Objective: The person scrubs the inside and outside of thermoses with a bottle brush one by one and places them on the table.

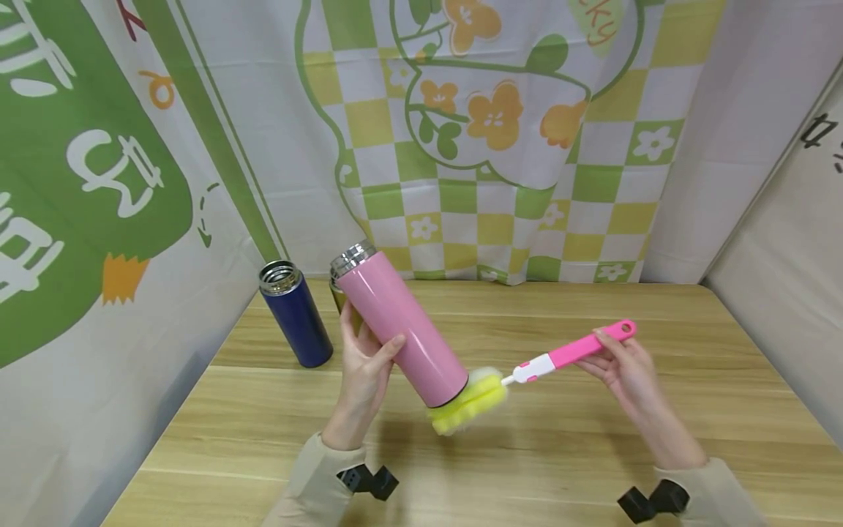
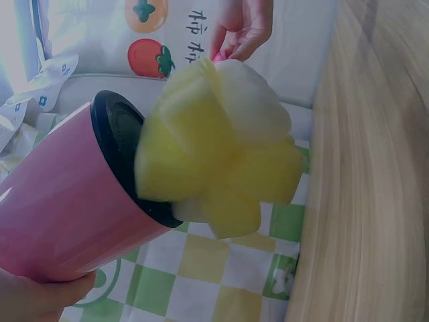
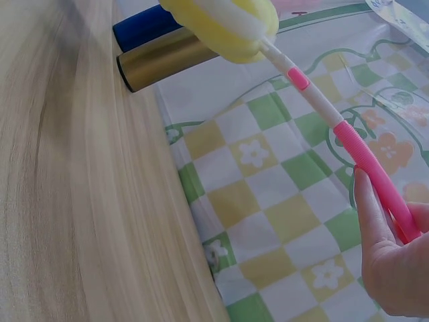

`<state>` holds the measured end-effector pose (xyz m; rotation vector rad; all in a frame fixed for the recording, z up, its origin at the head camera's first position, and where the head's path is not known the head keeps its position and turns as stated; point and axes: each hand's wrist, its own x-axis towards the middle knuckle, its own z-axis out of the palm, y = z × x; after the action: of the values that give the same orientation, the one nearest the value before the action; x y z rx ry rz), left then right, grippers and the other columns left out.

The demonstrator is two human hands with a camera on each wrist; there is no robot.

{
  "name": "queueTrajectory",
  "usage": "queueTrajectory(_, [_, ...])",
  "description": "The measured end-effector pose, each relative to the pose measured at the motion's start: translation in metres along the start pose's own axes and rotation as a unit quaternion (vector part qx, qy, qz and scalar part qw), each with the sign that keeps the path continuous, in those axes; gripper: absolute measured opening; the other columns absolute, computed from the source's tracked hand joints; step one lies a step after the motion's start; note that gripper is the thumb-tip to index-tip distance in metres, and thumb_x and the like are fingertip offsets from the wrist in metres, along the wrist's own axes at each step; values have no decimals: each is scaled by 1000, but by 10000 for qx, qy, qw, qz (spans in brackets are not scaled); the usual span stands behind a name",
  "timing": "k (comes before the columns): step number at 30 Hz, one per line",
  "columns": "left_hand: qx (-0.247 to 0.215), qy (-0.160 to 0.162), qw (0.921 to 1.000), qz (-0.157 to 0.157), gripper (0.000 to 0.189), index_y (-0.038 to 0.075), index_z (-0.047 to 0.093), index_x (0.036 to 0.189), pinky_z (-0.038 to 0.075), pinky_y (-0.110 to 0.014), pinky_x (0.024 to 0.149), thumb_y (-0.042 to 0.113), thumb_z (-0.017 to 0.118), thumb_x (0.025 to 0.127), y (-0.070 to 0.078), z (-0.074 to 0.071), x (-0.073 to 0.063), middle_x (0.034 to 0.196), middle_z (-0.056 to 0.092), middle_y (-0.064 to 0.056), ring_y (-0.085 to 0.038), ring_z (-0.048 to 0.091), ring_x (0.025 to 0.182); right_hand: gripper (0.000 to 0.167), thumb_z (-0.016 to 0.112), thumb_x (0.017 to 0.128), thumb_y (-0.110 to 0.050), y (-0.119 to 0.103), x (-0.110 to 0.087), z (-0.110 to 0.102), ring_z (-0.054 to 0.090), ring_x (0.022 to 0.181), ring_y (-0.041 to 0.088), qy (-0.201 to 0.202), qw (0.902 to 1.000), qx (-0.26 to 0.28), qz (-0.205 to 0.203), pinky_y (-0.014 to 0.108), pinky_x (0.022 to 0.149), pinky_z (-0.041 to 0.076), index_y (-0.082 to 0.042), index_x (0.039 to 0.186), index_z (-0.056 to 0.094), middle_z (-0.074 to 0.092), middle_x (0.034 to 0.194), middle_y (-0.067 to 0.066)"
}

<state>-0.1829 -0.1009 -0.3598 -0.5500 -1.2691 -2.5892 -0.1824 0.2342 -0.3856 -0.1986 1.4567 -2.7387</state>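
My left hand [image 1: 365, 362] grips a pink thermos bottle [image 1: 408, 329] round its middle, tilted so its steel neck points up and left and its dark base [image 2: 124, 137] faces down and right. In my right hand [image 1: 626, 366] is the pink handle of a bottle brush [image 1: 579, 353], pinched between thumb and fingers near its end. Its yellow and white sponge head [image 2: 221, 147] lies right at the bottle's base and looks blurred in the head view. Both are held above the wooden table [image 1: 560, 454].
A dark blue bottle [image 1: 296, 318] stands without a lid at the table's back left. Beside it stands a gold bottle [image 3: 167, 57], mostly hidden behind the pink one in the head view. Printed cloth [image 1: 461, 212] hangs along the table's back edge and both sides.
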Motion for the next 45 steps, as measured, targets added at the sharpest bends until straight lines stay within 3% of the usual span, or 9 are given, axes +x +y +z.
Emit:
queueTrajectory(6, [120, -77, 9999, 67, 92, 23, 3, 139, 39, -41, 92, -21, 49, 73, 2, 0, 0, 132, 32, -14, -26, 44, 112, 8, 49, 89, -10, 4, 3, -11, 65, 80, 24, 205, 9998, 18, -84, 35, 76, 48, -3, 92, 47, 65, 85, 13])
queueTrajectory(11, [359, -104, 9991, 205, 93, 21, 3, 139, 39, -40, 92, -21, 51, 71, 3, 0, 1, 132, 32, -13, -27, 44, 113, 11, 50, 89, -7, 20, 18, -57, 62, 87, 32, 32, 9987, 262, -426, 42, 78, 46, -1, 97, 47, 64, 91, 20])
queueTrajectory(13, [468, -111, 9985, 266, 94, 20, 3, 139, 39, -40, 92, -22, 51, 70, 2, -1, 2, 132, 33, -13, -27, 44, 113, 12, 51, 88, -5, 20, 19, -66, 61, 88, 33, 46, 9981, 376, -481, 43, 79, 45, 0, 98, 47, 63, 92, 21])
queueTrajectory(15, [584, -121, 9977, 312, 95, 20, 3, 139, 39, -39, 93, -21, 53, 70, 2, -1, 3, 132, 33, -13, -27, 43, 114, 9, 50, 88, -4, 17, 16, -66, 62, 85, 32, 139, 9969, 540, -554, 42, 77, 47, 0, 96, 49, 64, 90, 21])
queueTrajectory(18, [871, -132, 9955, 349, 95, 20, 4, 139, 38, -38, 93, -20, 55, 70, 1, -2, 4, 132, 33, -12, -27, 43, 114, 6, 51, 88, -5, 1, 3, -48, 64, 81, 28, 387, 9957, 688, -482, 39, 76, 47, -1, 92, 49, 65, 86, 17])
queueTrajectory(22, [1436, -212, 9890, 295, 94, 20, 6, 138, 39, -36, 93, -17, 60, 70, -1, -3, 6, 129, 35, -11, -26, 44, 112, 6, 44, 90, 0, -13, -7, -40, 64, 78, 30, 581, 9882, 1312, -532, 39, 72, 49, 0, 88, 50, 64, 83, 20])
queueTrajectory(29, [1908, -275, 9811, 178, 95, 19, 11, 136, 44, -33, 86, -12, 69, 66, -12, -1, 14, 122, 34, -7, -22, 48, 107, 4, 43, 90, 1, -23, -13, -55, 63, 80, 34, 795, 9793, 1771, -568, 42, 71, 50, 2, 87, 46, 63, 83, 24])
queueTrajectory(35, [2576, -276, 9656, 235, 95, 15, 14, 136, 44, -27, 83, -12, 70, 64, -26, -1, 23, 121, 32, -4, -20, 47, 107, 4, 43, 90, 1, -24, -17, -67, 62, 82, 37, 781, 9740, 2057, -531, 44, 73, 49, 3, 87, 45, 61, 84, 27])
queueTrajectory(45, [3245, -303, 9453, 157, 93, 13, 16, 134, 44, -39, 84, -8, 72, 63, -51, -6, 44, 122, 28, -11, -28, 46, 106, 6, 41, 91, 0, -26, -24, -79, 61, 84, 37, 848, 9729, 2117, -370, 43, 74, 49, 3, 92, 46, 61, 86, 27])
